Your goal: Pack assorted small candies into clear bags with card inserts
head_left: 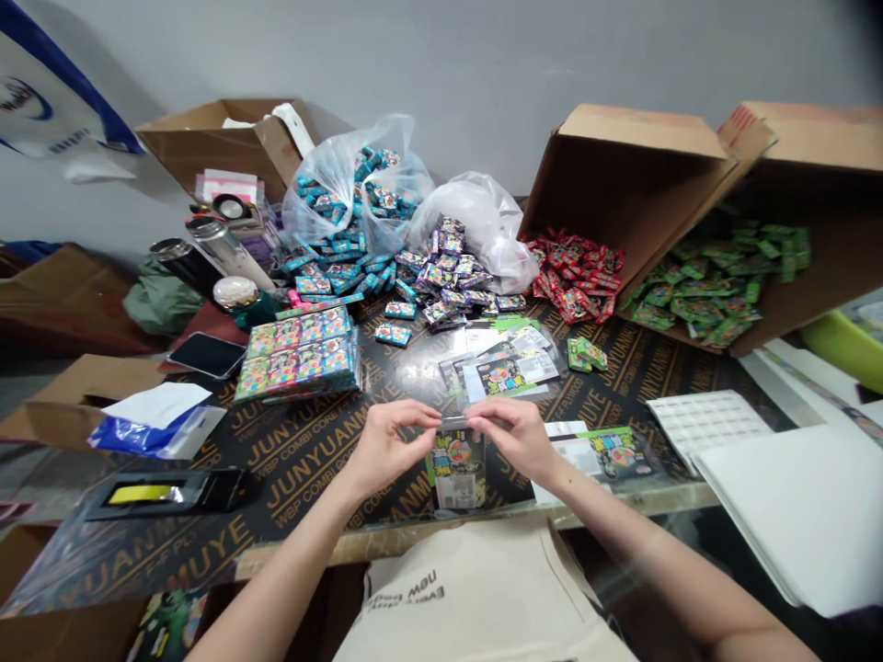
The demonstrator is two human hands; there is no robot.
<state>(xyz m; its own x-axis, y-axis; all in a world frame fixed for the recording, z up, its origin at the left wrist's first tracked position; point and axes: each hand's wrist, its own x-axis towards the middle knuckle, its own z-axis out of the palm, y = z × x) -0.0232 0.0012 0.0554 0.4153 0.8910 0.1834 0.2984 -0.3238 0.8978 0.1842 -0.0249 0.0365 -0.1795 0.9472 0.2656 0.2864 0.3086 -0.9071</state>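
Near the table's front edge, a clear plastic bag [461,473] with a dark printed design hangs between my two hands. My left hand [396,446] pinches the left end of its top edge between thumb and fingers. At the right end of the same edge, my right hand [514,439] pinches too. Just beyond my hands lies a loose pile of similar printed bags [503,368]. More printed bags [607,452] lie to the right, partly behind my right forearm. Two green packets [586,354] sit beside the pile.
Blue packets [338,271], purple packets [452,271] and red packets [576,271] are heaped at the back. Green packets [717,285] fill a tipped cardboard box [820,202]. At left stand stacked packet sets [300,354], a phone [207,355] and flasks [227,253]. White sheets [793,515] lie right.
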